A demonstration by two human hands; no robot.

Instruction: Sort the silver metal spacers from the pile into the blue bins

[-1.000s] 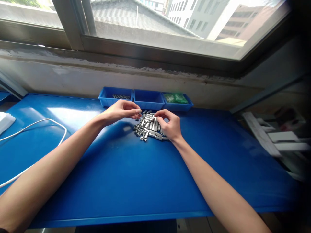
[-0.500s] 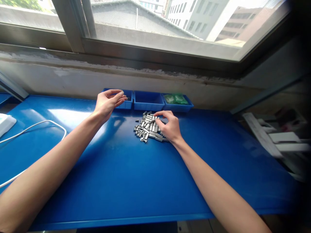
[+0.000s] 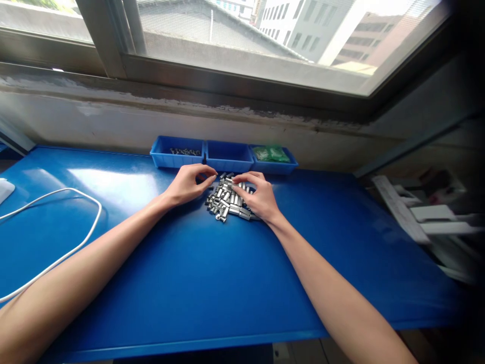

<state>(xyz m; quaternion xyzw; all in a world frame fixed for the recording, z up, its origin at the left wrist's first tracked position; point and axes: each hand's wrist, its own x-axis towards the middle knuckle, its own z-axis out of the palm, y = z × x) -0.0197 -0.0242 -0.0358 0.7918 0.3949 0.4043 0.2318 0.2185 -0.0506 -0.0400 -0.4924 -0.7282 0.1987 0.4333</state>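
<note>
Metal pieces (image 3: pixel 228 199) lie heaped on the blue table (image 3: pixel 212 283) between the person's hands, the left hand (image 3: pixel 187 185) curled with thumb and forefinger nearly meeting at the heap's far left edge, the right hand (image 3: pixel 262 196) bent over its right side; whether either pinches a piece, I cannot tell. Beyond them, the left bin (image 3: pixel 176 161) already has some small parts (image 3: pixel 185 151) in it, while much of the heap looks unsorted. Half a second ago the left hand hung over that bin; now it's back at the heap, the right hand little moved.
</note>
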